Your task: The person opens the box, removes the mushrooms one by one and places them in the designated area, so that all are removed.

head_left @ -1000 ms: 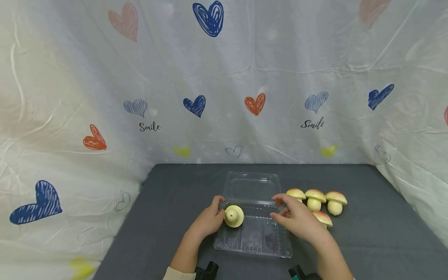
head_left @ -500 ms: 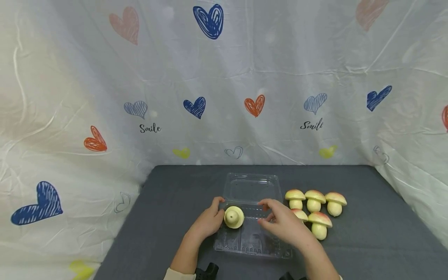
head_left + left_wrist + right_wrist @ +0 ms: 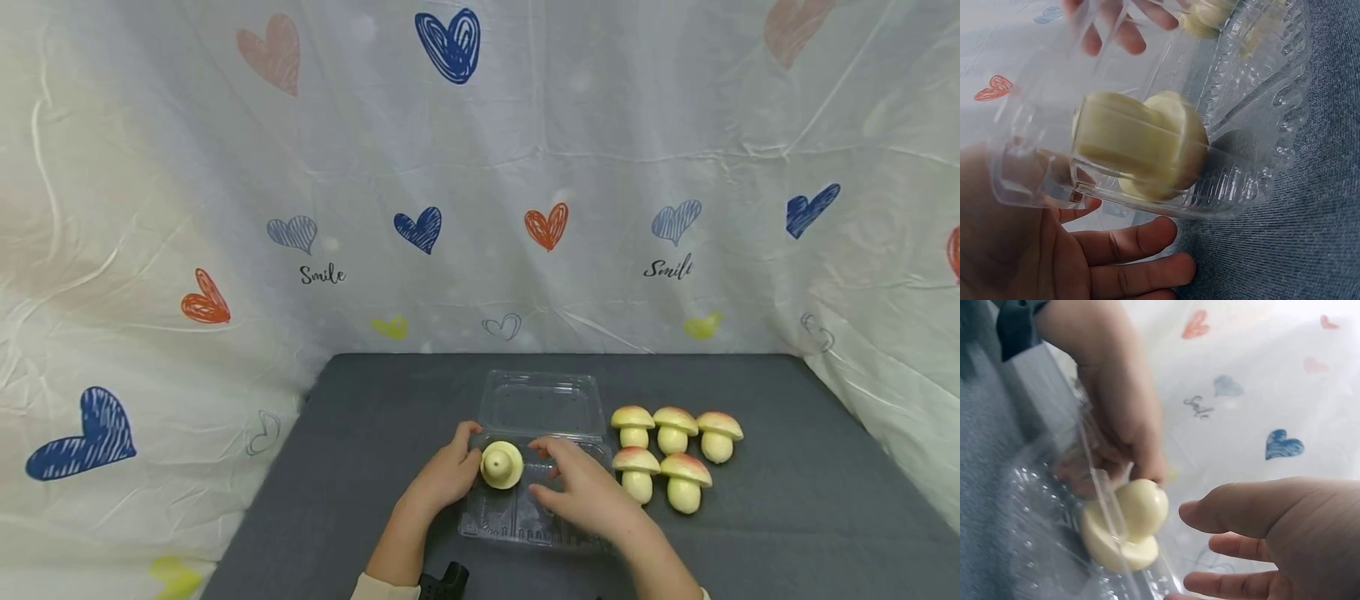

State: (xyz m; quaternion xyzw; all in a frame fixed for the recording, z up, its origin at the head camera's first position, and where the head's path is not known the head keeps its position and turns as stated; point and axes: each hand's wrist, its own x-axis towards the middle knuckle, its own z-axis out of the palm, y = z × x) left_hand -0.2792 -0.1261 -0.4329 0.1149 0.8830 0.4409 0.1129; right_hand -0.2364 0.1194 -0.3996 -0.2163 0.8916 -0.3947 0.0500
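Observation:
A toy mushroom (image 3: 502, 465) stands stem up in the left part of a clear plastic clamshell box (image 3: 525, 527), whose lid (image 3: 542, 404) lies folded back. My left hand (image 3: 447, 473) is at the box's left side, its thumb close to the mushroom's cap. In the left wrist view, the left fingers (image 3: 1141, 242) extend loosely along the outside of the clear wall. Over the middle of the box hovers my right hand (image 3: 588, 493), thumb and fingers spread toward the mushroom with nothing between them. The right wrist view shows its fingertips (image 3: 1194, 515) apart from the mushroom (image 3: 1141, 515).
Several more toy mushrooms (image 3: 685, 483) with yellow-red caps lie in two rows right of the box. A dark grey cloth (image 3: 360, 417) covers the table. A white curtain (image 3: 480, 167) printed with hearts hangs behind and at the sides.
My right hand has moved left from beside the mushroom rows to over the box, uncovering the front-row mushrooms. The left hand and the mushroom in the box have stayed in place.

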